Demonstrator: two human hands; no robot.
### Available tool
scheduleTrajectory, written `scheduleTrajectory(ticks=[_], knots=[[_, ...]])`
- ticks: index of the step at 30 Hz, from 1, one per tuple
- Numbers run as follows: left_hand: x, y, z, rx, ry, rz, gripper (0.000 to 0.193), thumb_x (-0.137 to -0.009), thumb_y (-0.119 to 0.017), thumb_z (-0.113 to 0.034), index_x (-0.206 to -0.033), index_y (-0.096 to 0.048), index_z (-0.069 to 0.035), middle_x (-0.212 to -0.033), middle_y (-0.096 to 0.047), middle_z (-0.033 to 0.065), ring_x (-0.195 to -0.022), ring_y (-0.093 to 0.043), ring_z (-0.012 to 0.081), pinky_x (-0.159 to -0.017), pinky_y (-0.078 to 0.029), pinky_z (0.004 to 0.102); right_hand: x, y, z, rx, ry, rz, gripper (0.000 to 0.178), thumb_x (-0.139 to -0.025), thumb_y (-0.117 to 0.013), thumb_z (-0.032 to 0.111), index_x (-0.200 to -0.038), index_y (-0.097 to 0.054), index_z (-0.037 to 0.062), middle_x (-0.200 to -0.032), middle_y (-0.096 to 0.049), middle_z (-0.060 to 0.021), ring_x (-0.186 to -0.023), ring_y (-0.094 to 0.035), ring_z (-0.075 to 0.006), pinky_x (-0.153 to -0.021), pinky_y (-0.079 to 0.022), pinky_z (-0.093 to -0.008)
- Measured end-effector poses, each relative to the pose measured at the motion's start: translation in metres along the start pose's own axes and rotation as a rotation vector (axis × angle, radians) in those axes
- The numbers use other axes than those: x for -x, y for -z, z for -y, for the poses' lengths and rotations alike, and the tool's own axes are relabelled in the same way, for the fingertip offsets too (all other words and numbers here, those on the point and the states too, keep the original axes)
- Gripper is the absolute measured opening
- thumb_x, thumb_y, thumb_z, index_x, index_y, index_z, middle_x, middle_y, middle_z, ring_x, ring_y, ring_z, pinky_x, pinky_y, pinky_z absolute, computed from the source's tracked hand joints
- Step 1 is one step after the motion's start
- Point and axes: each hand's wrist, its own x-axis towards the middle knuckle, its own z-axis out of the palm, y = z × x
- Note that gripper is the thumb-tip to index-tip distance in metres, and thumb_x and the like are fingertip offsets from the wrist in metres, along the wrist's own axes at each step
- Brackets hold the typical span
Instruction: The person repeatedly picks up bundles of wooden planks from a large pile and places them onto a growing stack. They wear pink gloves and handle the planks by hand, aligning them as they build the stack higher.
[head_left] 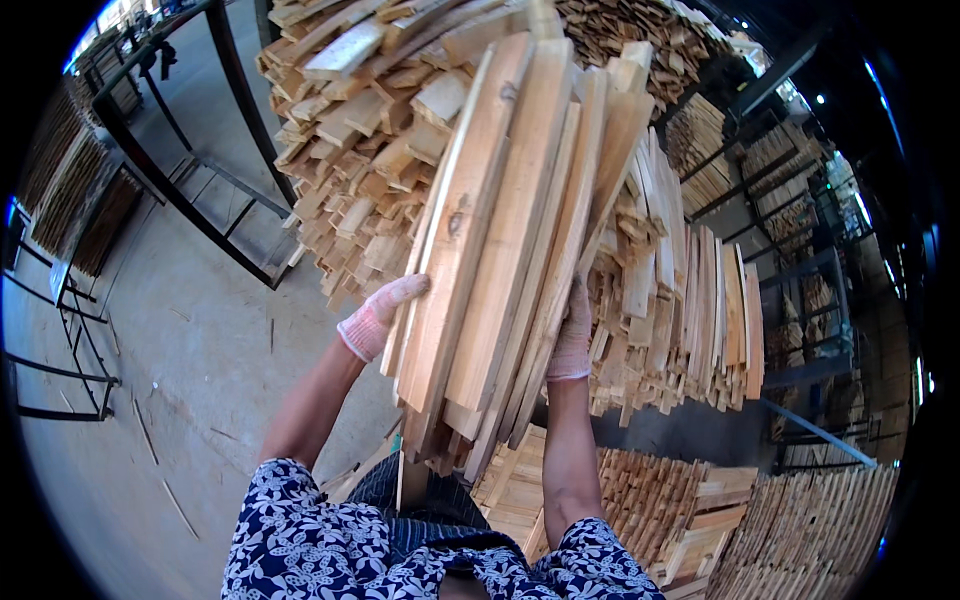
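We hold a bundle of long, light-brown wooden planks (510, 200) between both hands, its near end tilted toward our body and its far end reaching up in front of a big heap of pale, rough-cut wooden pieces (345, 160). Our left hand (380, 315), in a whitish-pink knitted glove, grasps the bundle's left edge, thumb along the side, the other fingers mostly hidden. Our right hand (571, 335), gloved alike, grasps the right side, its fingers partly in shadow. To the right of the bundle stands a stack of upright, thin wooden strips (725, 310); to the left, a dark metal frame (247, 95) stands on the grey concrete floor (220, 370)
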Motion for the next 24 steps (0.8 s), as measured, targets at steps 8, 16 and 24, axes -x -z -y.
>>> scheduleTrajectory(ticks=[8,16,24], knots=[[0.052,0.024,0.075,0.017,-0.077,-0.024,0.056,-0.086,-0.077,-0.028,-0.127,-0.060,0.006,-0.115,-0.071,0.0203,-0.099,-0.073,0.0295,-0.090,-0.061,0.0446,0.080,0.041,-0.007,0.018,-0.005,-0.012,0.063,-0.102,-0.057,0.047,-0.145,-0.049,0.0011,-0.134,-0.062,-0.0121,-0.118,-0.062,-0.0217,-0.102,-0.052,-0.0358],[0.126,0.007,0.192,0.058,-0.235,-0.026,0.052,-0.087,-0.070,-0.025,-0.126,-0.061,0.008,-0.119,-0.069,0.0233,-0.107,-0.070,0.0340,-0.099,-0.059,0.0490,0.196,0.157,-0.010,0.189,0.167,0.027,0.049,-0.109,-0.046,0.031,-0.142,-0.054,-0.0039,-0.143,-0.058,-0.0138,-0.134,-0.052,-0.0211,-0.116,-0.036,-0.0345],[0.060,-0.053,0.350,-0.167,-0.068,0.312,0.049,-0.092,-0.063,-0.022,-0.132,-0.060,0.007,-0.122,-0.069,0.0254,-0.111,-0.069,0.0408,-0.096,-0.059,0.0558,0.307,0.375,-0.022,-0.321,0.164,0.063,0.076,-0.094,-0.066,0.054,-0.146,-0.049,0.0011,-0.135,-0.061,-0.0105,-0.124,-0.056,-0.0169,-0.109,-0.042,-0.0325]])
